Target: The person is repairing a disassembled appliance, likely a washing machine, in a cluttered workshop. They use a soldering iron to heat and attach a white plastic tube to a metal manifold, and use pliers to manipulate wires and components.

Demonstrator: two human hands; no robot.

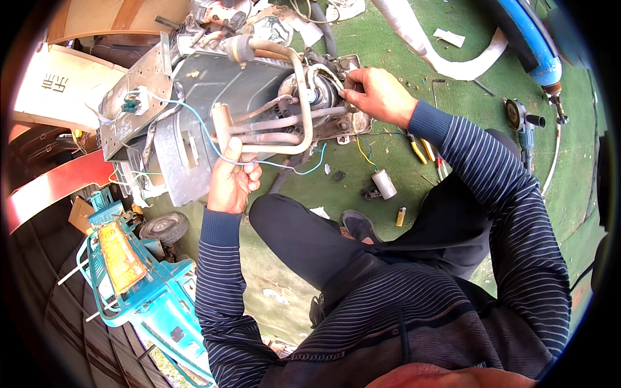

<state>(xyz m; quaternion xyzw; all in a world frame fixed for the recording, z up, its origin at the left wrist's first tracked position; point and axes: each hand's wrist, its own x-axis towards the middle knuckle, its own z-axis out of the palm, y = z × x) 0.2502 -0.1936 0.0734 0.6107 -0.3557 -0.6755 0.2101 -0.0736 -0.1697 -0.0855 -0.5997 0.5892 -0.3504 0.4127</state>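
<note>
Head view. The machine with a dark metal casing (220,81) lies along the left edge of the green floor (388,39). Bent metal pipes (304,97) extend from its near end, beside a round dark body (321,97). The left hand (234,184) is at the lower pipe ends; its thumb and fingers are set narrow at the blue wire (199,118). Whether they also grip a pipe cannot be told. The right hand (378,94) is at the body's rim, thumb and forefinger narrow beside a pale curved strip (328,72); a firm hold cannot be confirmed. A silver cylinder (384,184) and yellow-handled pliers (417,150) lie inward from the machine; an angle grinder (522,126) lies toward the floor's right edge.
</note>
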